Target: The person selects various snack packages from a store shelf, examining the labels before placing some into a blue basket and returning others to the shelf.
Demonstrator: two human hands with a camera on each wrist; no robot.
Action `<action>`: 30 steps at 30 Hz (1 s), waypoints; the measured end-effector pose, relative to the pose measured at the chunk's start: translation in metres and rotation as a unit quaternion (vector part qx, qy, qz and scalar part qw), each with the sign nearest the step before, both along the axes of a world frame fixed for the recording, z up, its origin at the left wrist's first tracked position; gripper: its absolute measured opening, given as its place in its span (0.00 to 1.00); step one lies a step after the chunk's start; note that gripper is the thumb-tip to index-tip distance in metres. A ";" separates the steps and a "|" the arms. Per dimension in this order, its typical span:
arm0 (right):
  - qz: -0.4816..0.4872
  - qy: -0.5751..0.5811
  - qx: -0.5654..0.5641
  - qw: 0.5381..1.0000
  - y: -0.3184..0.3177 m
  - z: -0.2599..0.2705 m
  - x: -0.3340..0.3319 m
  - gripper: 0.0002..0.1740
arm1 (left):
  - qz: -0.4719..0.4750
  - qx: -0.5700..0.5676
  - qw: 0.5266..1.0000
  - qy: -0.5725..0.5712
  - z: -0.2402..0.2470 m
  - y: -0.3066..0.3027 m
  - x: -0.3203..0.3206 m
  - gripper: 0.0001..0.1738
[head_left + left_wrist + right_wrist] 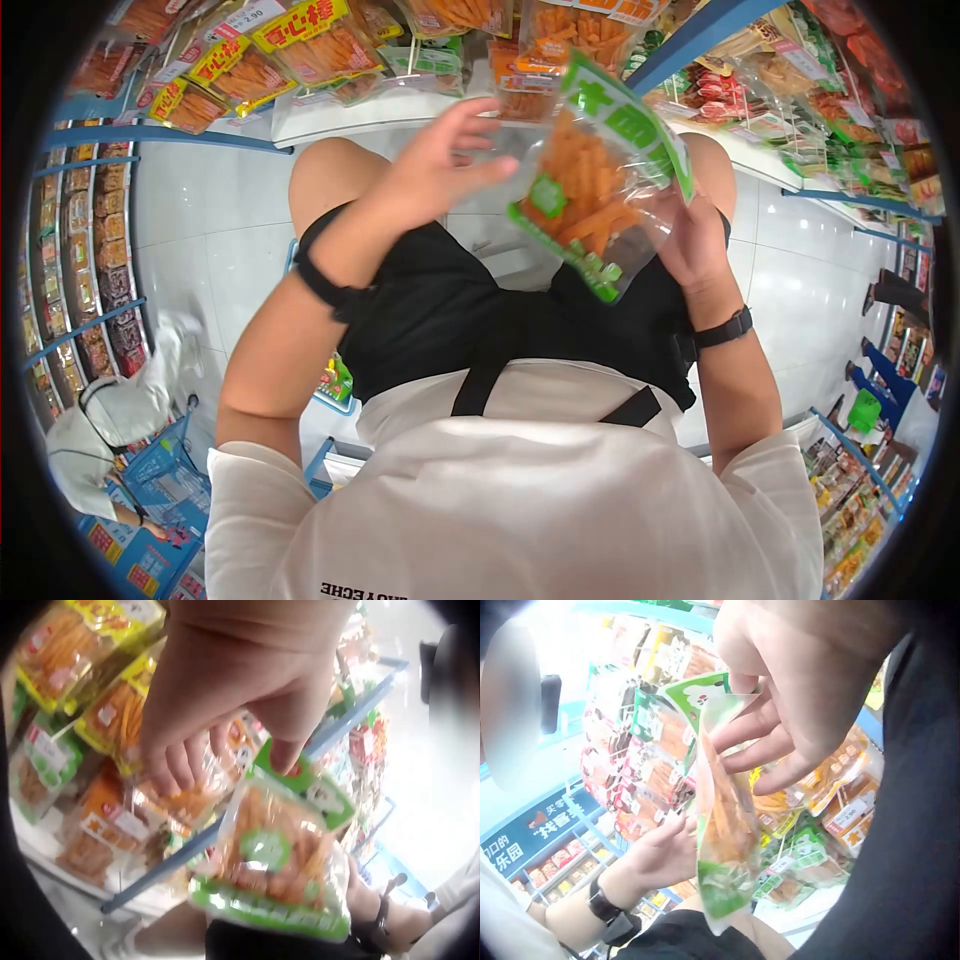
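Note:
My right hand (695, 245) pinches a see-through snack bag (590, 205) by its side edge, thumb and fingers at the plastic. The bag has a green printed header and green bottom band, with orange-brown strips inside. It is held up over the lap, tilted in the head view and seen nearly edge-on in the right wrist view. My left hand (440, 160) is beside the bag, fingers spread and loosely bent, holding nothing. In the left wrist view, the thumb of the left hand (232, 697) overlaps the bag's green header (300, 784).
Ahead is a shelf (330, 120) with similar packs, some with yellow headers (300, 25). A blue shelf post (690, 45) stands beyond the bag. Another person (105, 420) is by a blue basket (165, 480) at left. A white tiled floor (195, 230) lies below.

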State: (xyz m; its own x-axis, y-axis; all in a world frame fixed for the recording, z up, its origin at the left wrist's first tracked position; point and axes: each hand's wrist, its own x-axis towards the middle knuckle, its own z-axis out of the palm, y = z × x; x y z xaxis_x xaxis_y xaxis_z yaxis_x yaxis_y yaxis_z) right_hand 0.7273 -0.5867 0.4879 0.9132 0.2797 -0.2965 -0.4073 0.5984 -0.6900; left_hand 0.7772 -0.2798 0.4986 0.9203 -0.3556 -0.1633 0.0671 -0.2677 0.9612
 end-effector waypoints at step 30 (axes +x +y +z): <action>0.203 -0.332 -0.721 0.573 -0.058 0.008 0.024 0.21 | -0.023 0.104 0.987 0.120 -0.118 0.086 0.064 0.13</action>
